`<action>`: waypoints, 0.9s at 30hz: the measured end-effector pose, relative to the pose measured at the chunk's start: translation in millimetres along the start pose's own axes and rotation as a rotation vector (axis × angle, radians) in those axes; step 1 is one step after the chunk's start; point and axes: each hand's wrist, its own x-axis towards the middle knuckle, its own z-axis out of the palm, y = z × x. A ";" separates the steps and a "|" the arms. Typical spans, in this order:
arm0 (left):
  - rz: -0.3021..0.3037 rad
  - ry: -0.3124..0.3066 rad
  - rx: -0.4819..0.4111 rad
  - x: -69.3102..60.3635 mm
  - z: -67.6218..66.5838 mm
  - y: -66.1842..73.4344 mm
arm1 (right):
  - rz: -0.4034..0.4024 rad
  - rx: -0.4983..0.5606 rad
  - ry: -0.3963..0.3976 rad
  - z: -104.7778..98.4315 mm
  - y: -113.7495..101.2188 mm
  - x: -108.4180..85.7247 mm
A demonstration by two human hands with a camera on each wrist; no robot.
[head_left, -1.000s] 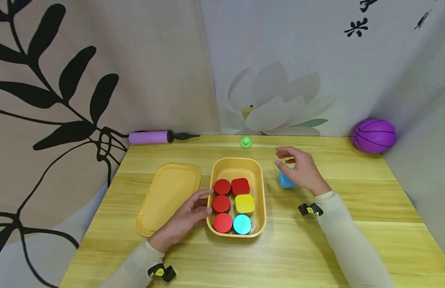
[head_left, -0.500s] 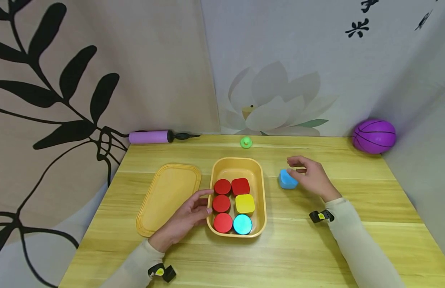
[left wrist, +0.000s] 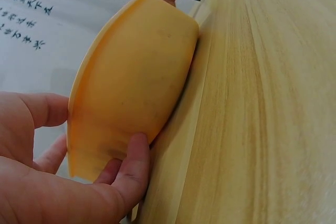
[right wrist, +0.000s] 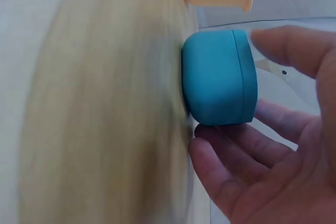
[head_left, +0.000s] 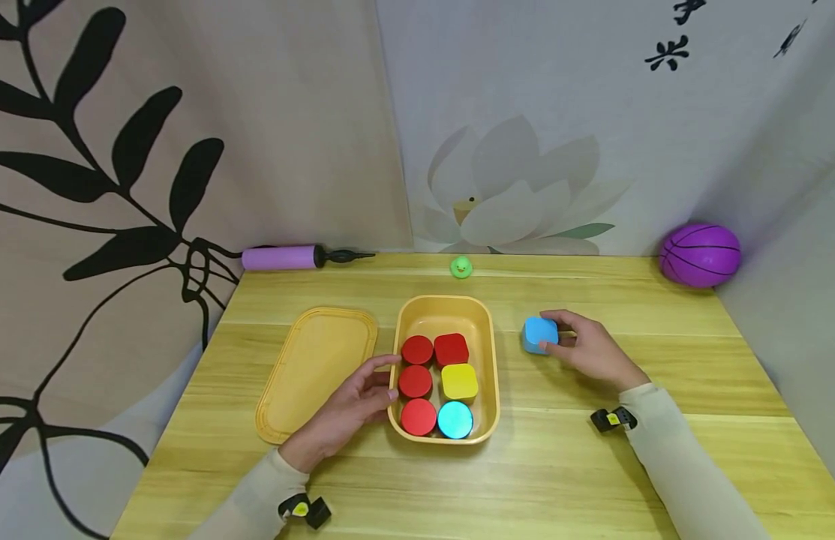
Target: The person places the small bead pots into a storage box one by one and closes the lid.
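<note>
My left hand (head_left: pixel 346 409) rests against the left wall of a yellow box (head_left: pixel 493 375), its fingers and thumb on the outside in the left wrist view. Inside the box are several round red blocks (head_left: pixel 417 382), a squarish red block (head_left: pixel 452 350), a yellow block (head_left: pixel 460 383) and a round blue one (head_left: pixel 455 421). To the right of the box, my right hand (head_left: pixel 593 352) has its thumb and fingers around opposite sides of a rounded blue block (head_left: pixel 539 333), which stands on the table. The same block (right wrist: pixel 215 77) fills the middle of the right wrist view.
A yellow lid (head_left: pixel 316 375) lies left of the box, beside the left hand. Along the back edge are a purple pump (head_left: pixel 280 258), a small green toy (head_left: pixel 461 267) and a purple ball (head_left: pixel 701 256). A patterned cloth hangs behind the table (head_left: pixel 525 480).
My right hand has moved down and to the right, and its thumb and fingers have come around the blue block. The left hand and the box have stayed put.
</note>
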 end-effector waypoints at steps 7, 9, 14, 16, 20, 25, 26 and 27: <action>0.000 -0.002 -0.006 -0.1 0.4 -0.5 | 0.017 0.021 -0.019 0.0 1.2 -1.5; -0.001 0.000 -0.005 -0.1 0.5 -0.4 | 0.015 0.022 -0.021 -0.1 1.5 -1.3; 0.001 0.002 -0.006 0.0 0.6 0.3 | 0.012 0.018 -0.016 -1.1 1.3 -0.4; 0.004 -0.001 -0.007 -0.2 0.5 0.6 | 0.012 0.006 -0.011 -2.2 1.0 -0.1; 0.007 -0.007 -0.006 -0.2 0.3 0.4 | -0.002 -0.016 0.015 -5.8 -2.6 0.6; -0.001 -0.001 -0.003 -0.1 -0.1 -0.2 | -0.032 -0.013 0.053 -12.7 -12.3 3.1; -0.005 0.003 -0.003 -0.2 -0.2 -0.3 | -0.036 -0.011 0.060 -14.0 -13.9 4.3; -0.008 0.006 -0.004 -0.1 -0.3 -0.5 | -0.042 -0.006 0.065 -15.1 -15.9 5.5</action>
